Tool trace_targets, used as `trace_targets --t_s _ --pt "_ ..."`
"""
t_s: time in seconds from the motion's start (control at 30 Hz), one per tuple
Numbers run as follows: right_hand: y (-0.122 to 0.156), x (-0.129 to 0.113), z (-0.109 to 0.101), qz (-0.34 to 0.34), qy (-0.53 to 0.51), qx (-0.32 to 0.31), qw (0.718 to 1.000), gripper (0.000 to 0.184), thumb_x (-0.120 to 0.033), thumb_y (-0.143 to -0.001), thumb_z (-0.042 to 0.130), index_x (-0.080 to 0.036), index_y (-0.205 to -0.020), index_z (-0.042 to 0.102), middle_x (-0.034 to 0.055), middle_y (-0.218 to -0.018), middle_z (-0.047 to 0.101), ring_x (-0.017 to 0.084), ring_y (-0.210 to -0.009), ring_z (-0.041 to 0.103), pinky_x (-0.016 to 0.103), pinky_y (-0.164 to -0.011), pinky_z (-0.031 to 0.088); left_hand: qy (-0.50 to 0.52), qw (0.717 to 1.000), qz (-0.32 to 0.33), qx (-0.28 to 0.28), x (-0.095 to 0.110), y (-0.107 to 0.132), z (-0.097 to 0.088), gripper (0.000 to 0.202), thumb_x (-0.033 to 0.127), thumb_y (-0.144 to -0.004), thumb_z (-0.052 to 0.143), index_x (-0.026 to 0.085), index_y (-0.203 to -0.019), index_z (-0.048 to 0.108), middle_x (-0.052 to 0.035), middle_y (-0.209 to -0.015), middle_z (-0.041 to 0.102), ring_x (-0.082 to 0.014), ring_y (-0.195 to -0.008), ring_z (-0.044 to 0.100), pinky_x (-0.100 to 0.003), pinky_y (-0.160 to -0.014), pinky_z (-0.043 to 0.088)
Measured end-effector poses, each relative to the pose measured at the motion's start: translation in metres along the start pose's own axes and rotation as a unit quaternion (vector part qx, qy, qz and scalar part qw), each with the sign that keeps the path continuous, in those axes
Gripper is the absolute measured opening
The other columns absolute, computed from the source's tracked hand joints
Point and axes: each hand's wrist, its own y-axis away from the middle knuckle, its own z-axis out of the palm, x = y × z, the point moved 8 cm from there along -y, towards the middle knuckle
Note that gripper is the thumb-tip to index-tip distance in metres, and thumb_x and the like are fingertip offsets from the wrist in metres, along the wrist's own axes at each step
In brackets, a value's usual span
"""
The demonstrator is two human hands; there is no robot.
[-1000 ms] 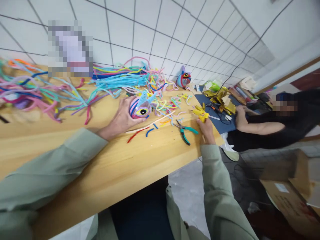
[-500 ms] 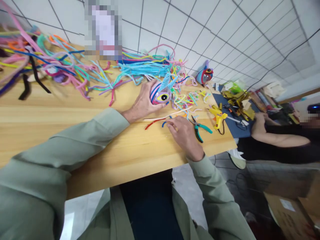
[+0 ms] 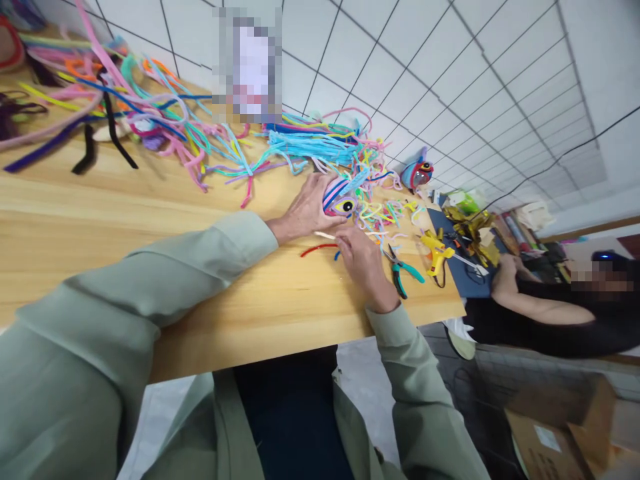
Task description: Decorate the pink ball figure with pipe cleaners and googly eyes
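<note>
My left hand [image 3: 307,205] is wrapped around a rounded figure [image 3: 342,204] made of coloured pipe cleaners. It has a yellow-and-black eye, pink and blue stripes and a light blue piece sticking up. Just below it, my right hand [image 3: 361,257] pinches a white pipe cleaner [image 3: 326,235] near the fingertips. A red pipe cleaner [image 3: 317,249] lies on the table, left of that hand. Part of a short blue piece [image 3: 337,255] shows beside the fingers. Teal-handled pliers [image 3: 403,272] rest open, right of my right hand.
A yellow glue gun [image 3: 435,253] lies near the right end of the wooden table [image 3: 225,193]. Pipe cleaner bundles [image 3: 315,148] and loose scraps [image 3: 383,213] spread along the wall. A second figure [image 3: 417,175] stands behind. At right, a person in black [image 3: 550,307] sits by cardboard boxes [image 3: 550,427].
My right hand has moved up and left, closer to the figure, from the blue piece to the white pipe cleaner. My left hand still grips the figure, now tipped slightly. The view has shifted.
</note>
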Motion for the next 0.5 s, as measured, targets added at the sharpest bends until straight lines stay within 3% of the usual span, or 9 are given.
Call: trace_targets --t_s 0.17,0.27,0.4,0.5 --pt "0.017 0.023 -0.042 0.062 -0.139 0.092 0.984 0.018 -0.035 -0.111 0.060 -0.026 -0.110 0.076 0.0029 -0.100 0.078 0.019 -0.083 0.079 0.034 -0.076 0.064 -0.004 0.999 0.038 0.015 0.010 0.003 -0.002 0.096 0.049 -0.081 0.096 0.021 -0.160 0.050 -0.0178 -0.156 0.062 -0.0409 -0.153 0.056 -0.065 -0.134 0.047" --pt "0.019 0.035 -0.062 0.113 -0.186 0.145 0.965 0.018 -0.040 -0.108 0.063 -0.027 -0.110 0.076 0.0021 -0.105 0.073 0.017 -0.080 0.076 0.031 -0.066 0.064 0.002 0.999 0.052 0.004 0.018 0.006 0.001 0.092 0.051 -0.080 0.098 0.026 -0.157 0.055 -0.0155 -0.154 0.065 -0.0417 -0.149 0.059 -0.066 -0.130 0.051" --pt "0.010 0.029 -0.082 0.086 -0.111 0.179 0.974 0.015 -0.037 -0.105 0.068 -0.027 -0.103 0.078 0.0033 -0.097 0.073 0.020 -0.088 0.071 0.034 -0.073 0.064 0.010 0.997 0.070 -0.020 0.025 0.007 0.003 0.086 0.054 -0.084 0.093 0.025 -0.157 0.058 -0.0169 -0.158 0.065 -0.0413 -0.154 0.057 -0.065 -0.132 0.050" --pt "0.001 0.023 -0.085 0.058 -0.056 0.184 0.980 0.014 -0.033 -0.105 0.069 -0.026 -0.098 0.078 0.0037 -0.093 0.072 0.020 -0.084 0.066 0.036 -0.076 0.062 0.009 0.996 0.079 -0.043 0.028 0.007 0.005 0.083 0.054 -0.086 0.090 0.023 -0.156 0.060 -0.0175 -0.159 0.066 -0.0399 -0.153 0.059 -0.064 -0.132 0.050"
